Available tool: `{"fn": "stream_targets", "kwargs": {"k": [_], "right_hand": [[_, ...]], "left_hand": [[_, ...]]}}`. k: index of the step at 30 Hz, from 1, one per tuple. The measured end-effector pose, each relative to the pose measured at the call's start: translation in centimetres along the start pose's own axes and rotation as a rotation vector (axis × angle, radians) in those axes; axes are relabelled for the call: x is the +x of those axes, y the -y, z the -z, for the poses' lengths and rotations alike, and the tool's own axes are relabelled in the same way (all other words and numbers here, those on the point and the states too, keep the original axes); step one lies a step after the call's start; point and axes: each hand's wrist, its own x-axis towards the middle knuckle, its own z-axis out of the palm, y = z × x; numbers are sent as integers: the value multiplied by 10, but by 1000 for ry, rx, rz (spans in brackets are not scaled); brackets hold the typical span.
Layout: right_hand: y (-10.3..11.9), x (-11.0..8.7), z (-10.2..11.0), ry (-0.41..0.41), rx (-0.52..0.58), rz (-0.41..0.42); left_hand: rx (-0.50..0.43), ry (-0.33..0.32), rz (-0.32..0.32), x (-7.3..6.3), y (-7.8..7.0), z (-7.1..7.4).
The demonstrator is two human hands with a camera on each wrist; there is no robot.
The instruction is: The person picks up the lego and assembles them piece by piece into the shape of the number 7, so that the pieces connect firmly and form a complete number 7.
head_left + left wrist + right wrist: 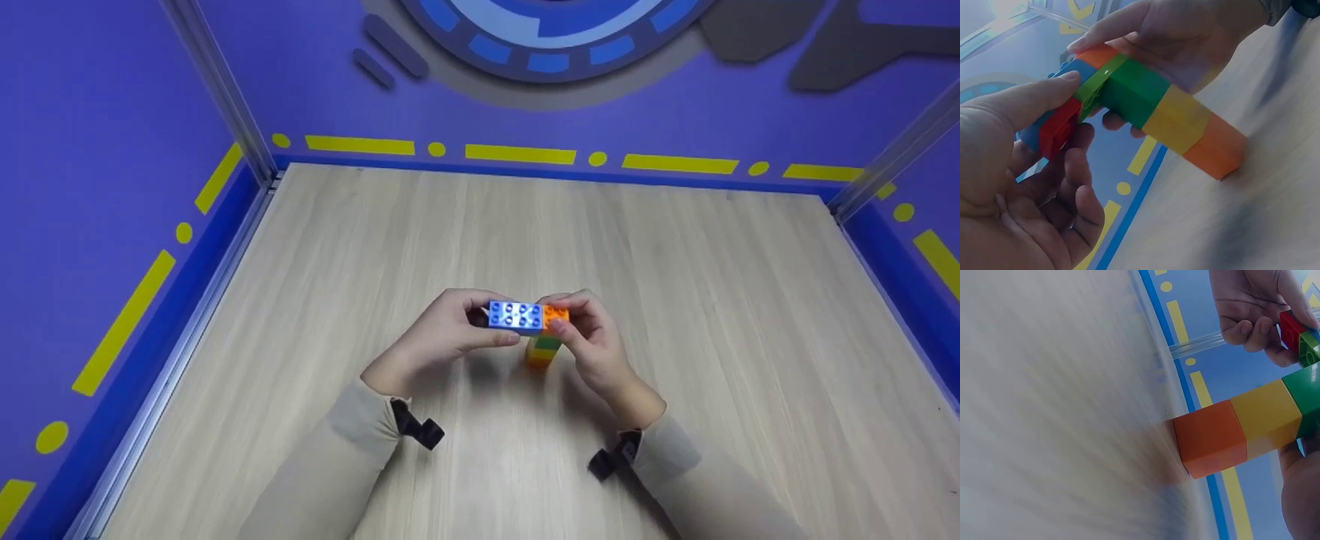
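Both hands hold one tower of toy bricks above the wooden table. My left hand [442,322] pinches its left arm, with the thumb along a blue brick [514,316] and a red brick [1061,129] below. My right hand [600,345] grips the upper right end, its thumb at the top orange brick [556,312]. In the left wrist view, a light green brick [1095,81] lies under the top layer. From there the column runs down through a green brick [1134,90], a yellow brick [1176,118] and a bottom orange brick [1210,439]. Whether its base touches the table is unclear.
The wood-grain table [360,240] spreads around the hands. Blue-purple panels [97,150] with yellow markings stand at the back and both sides, joined by metal posts [232,97]. Black straps with small devices [416,425] sit at both cuffs.
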Motion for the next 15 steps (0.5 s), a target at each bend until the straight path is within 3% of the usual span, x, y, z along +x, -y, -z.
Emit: {"fn": "stream_targets", "kwargs": {"k": [8,15], "right_hand": [[3,2,0,-2,-13,-31],[2,2,3,-13,-59,-81]], "left_hand": [[15,41,-14,-3,-2,12],[25,7,-26,-4,-2,19]]}}
